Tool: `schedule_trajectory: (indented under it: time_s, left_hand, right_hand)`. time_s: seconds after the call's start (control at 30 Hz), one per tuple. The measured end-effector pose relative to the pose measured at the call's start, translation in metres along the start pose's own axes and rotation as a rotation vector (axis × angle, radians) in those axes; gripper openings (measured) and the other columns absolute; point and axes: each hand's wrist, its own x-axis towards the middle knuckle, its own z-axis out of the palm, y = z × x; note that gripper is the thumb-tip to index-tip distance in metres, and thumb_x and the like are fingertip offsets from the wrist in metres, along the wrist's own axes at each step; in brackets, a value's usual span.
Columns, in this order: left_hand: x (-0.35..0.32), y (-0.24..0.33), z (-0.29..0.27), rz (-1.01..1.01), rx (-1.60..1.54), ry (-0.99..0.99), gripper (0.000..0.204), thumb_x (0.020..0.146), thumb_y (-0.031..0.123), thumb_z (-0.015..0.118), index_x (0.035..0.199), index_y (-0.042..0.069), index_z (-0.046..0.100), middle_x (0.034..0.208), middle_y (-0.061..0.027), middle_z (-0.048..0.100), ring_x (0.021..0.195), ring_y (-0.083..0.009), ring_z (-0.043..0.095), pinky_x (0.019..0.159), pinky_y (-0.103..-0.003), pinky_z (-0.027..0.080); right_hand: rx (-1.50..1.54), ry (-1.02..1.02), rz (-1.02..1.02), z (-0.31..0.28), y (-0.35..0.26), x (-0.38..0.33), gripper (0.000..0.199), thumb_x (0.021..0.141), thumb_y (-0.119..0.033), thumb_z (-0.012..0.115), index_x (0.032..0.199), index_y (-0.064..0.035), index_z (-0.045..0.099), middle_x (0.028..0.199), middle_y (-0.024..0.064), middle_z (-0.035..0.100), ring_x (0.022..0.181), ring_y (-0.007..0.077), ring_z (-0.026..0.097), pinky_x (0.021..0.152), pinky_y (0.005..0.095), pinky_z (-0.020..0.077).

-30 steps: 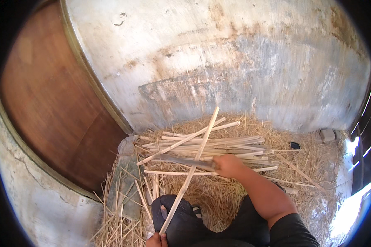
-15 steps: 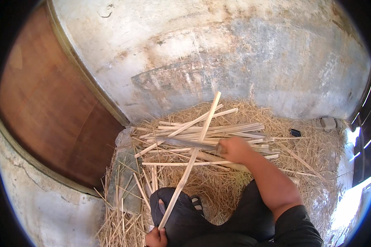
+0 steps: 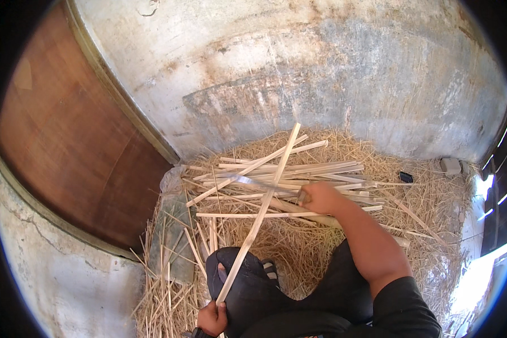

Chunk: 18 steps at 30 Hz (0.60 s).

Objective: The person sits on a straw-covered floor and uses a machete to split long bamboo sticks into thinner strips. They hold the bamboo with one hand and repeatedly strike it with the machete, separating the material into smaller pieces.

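My left hand [image 3: 212,318], low by my knee, grips the near end of a long pale bamboo strip [image 3: 260,211] that slants up and away over the pile. My right hand [image 3: 321,197] is closed on the handle of a long flat blade [image 3: 259,182], which points left across the heap of split bamboo strips [image 3: 298,172]. The blade lies against the held strip about halfway along it. My black-trousered knee [image 3: 248,287] sits between the two hands.
Straw [image 3: 434,197] covers the ground around the pile. A stained plaster wall [image 3: 321,73] stands behind, and a brown wooden door [image 3: 67,141] is on the left. A small black object [image 3: 406,177] and a grey box [image 3: 450,165] lie at the right. A flat stone [image 3: 172,236] rests on the left.
The view has shifted slightly. My right hand and the blade stay on the pile at much the same spot, and my left hand still holds the strip's lower end.
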Motion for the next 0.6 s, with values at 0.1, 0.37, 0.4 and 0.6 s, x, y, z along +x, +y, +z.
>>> schedule_trajectory:
  time_s: [0.1, 0.37, 0.4, 0.6]
  left_hand:
    - [-0.007, -0.008, 0.000, -0.030, 0.030, -0.015, 0.038, 0.094, 0.034, 0.055, 0.074, 0.001, 0.055, 0.061, -0.0236, 0.058, 0.060, -0.0452, 0.060, 0.054, -0.051, 0.045]
    - [-0.003, -0.009, 0.011, -0.016, 0.025, 0.033, 0.036, 0.094, 0.033, 0.055, 0.075, 0.003, 0.057, 0.060, -0.0219, 0.058, 0.058, -0.0435, 0.060, 0.052, -0.050, 0.045]
    - [-0.004, -0.013, 0.012, -0.019, 0.030, 0.025, 0.036, 0.094, 0.034, 0.055, 0.075, 0.003, 0.057, 0.060, -0.0219, 0.058, 0.057, -0.0435, 0.060, 0.051, -0.049, 0.045]
    - [-0.004, -0.014, 0.013, -0.020, -0.006, 0.015, 0.039, 0.095, 0.036, 0.054, 0.074, 0.003, 0.057, 0.059, -0.0212, 0.057, 0.057, -0.0432, 0.060, 0.051, -0.048, 0.045]
  right_hand:
    - [-0.132, -0.187, -0.235, 0.023, -0.049, -0.005, 0.027, 0.076, -0.021, 0.069, 0.102, -0.0156, 0.068, 0.084, 0.0140, 0.069, 0.080, 0.0335, 0.067, 0.074, 0.0447, 0.0539]
    - [0.020, 0.128, -0.076, 0.007, 0.007, 0.011, 0.027, 0.074, -0.020, 0.070, 0.099, -0.0122, 0.068, 0.079, 0.0113, 0.069, 0.073, 0.0319, 0.067, 0.067, 0.0433, 0.0529]
    - [0.062, 0.167, -0.036, 0.005, 0.013, 0.012, 0.025, 0.075, -0.021, 0.068, 0.098, -0.0119, 0.068, 0.079, 0.0128, 0.068, 0.075, 0.0335, 0.067, 0.068, 0.0443, 0.0525]
    - [-0.090, -0.026, -0.200, 0.008, -0.035, -0.011, 0.024, 0.079, -0.025, 0.064, 0.098, -0.0112, 0.067, 0.081, 0.0159, 0.068, 0.079, 0.0367, 0.066, 0.071, 0.0473, 0.0521]
